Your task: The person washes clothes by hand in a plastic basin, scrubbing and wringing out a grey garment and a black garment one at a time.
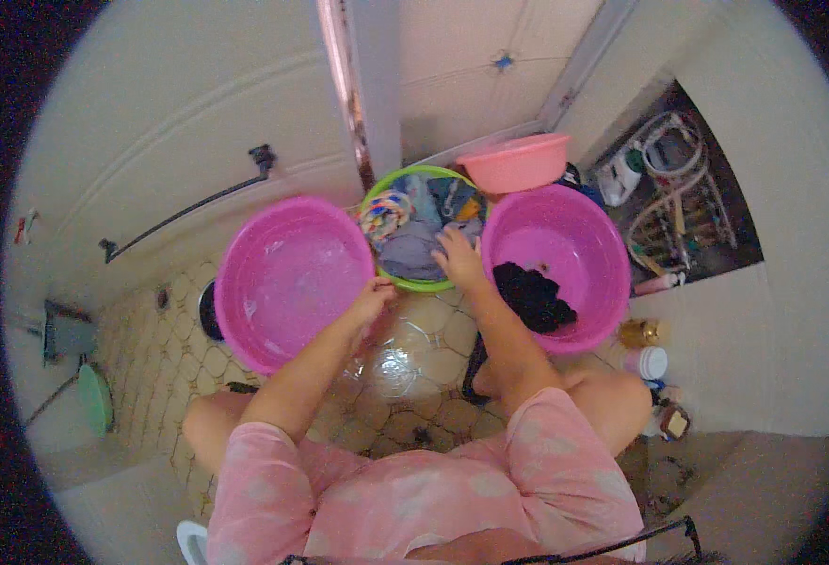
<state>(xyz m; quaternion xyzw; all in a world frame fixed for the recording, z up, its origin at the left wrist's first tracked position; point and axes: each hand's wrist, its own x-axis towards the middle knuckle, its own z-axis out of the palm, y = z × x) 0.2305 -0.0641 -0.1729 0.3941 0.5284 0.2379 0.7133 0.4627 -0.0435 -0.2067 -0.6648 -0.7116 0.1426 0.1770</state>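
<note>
Folded and bunched clothes fill a lime-green basin (424, 287) straight ahead: a grey cloth (405, 247), blue denim (421, 198) and a multicoloured piece (386, 215). My right hand (458, 256) rests over the grey cloth at the basin's right side, fingers spread. At the near left rim of the green basin is my left hand (374, 299), its fingers curled at the edge and partly hidden. Left of it stands a large pink basin (287, 282) with a little cloudy water or suds. Another pink basin (574, 245), on the right, holds a black garment (532, 297).
A salmon-coloured basin (518, 165) stands behind. Hoses (673, 174) and a white bottle (619, 177) fill a wall recess at right. Jars (648, 362) line the right wall. A black rail (188, 207) crosses the left wall. The tiled floor (395, 363) shines wet.
</note>
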